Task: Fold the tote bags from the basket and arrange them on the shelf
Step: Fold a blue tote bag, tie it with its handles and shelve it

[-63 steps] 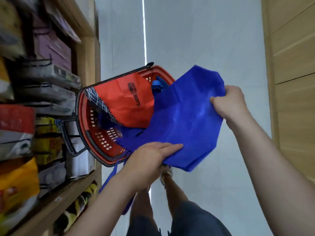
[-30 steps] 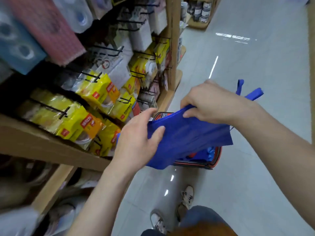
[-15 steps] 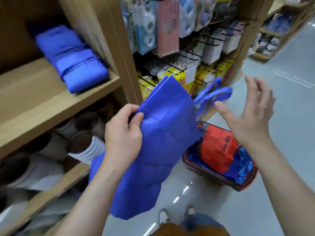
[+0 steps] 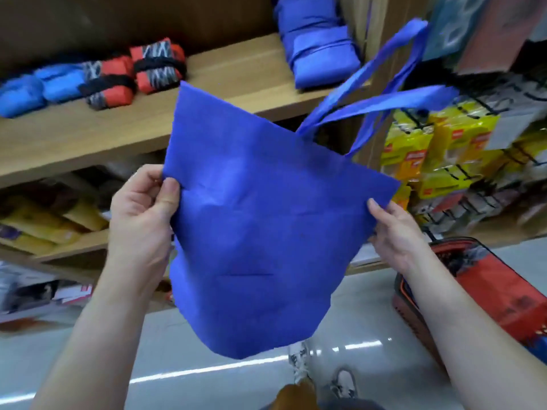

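A blue tote bag (image 4: pixel 260 232) hangs flat in front of me, its long handles (image 4: pixel 381 93) flung up to the right. My left hand (image 4: pixel 142 214) pinches its left edge with thumb on the front. My right hand (image 4: pixel 393 229) pinches its right edge. Behind it is the wooden shelf (image 4: pixel 118 128), carrying a folded blue bag (image 4: pixel 319 45) at the right and several rolled bags, red (image 4: pixel 133 72) and light blue (image 4: pixel 38 87), at the left. The red basket (image 4: pixel 420 309) stands on the floor at the lower right with a red tote bag (image 4: pixel 503 294) in it.
Yellow packets (image 4: pixel 435 149) hang on hooks to the right of the shelf upright. A lower shelf (image 4: pixel 59 250) holds yellowish packages. Grey tiled floor (image 4: pixel 88 350) lies below, with my shoes (image 4: pixel 322 371) near the bottom middle.
My right hand, which was open and off the bag, now pinches its right edge. The bag is spread flat between both hands. My view has turned left toward the shelf.
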The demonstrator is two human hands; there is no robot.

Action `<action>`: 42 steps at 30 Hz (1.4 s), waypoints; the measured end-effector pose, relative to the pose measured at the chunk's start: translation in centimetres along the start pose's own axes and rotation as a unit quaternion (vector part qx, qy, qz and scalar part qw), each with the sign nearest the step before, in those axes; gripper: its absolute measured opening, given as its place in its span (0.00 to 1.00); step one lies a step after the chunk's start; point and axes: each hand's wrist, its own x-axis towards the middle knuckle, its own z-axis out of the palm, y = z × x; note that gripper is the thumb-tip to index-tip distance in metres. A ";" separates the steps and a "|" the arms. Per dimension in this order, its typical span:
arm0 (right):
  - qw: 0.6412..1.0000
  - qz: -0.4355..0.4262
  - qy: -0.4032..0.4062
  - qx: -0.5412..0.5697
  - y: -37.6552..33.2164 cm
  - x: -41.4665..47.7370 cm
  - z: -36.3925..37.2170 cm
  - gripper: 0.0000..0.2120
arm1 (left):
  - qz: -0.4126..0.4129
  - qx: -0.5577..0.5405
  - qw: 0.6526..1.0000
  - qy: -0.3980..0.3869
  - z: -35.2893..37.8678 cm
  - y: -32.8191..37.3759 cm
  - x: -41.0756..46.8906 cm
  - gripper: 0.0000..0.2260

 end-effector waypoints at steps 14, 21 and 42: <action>0.849 -0.377 -0.014 -0.371 -9.5 -1.3 20.3 0.10 | 0.080 0.306 0.933 0.173 -20.1 -2.8 0.7 0.16; 0.897 -0.350 -0.083 -0.257 -10.4 -1.8 35.4 0.06 | 0.066 0.404 0.891 0.198 -31.2 -3.1 8.4 0.16; 0.868 -0.420 -0.065 -0.258 -5.7 7.9 53.4 0.07 | 0.033 0.626 0.747 -0.222 -37.2 -10.1 16.0 0.39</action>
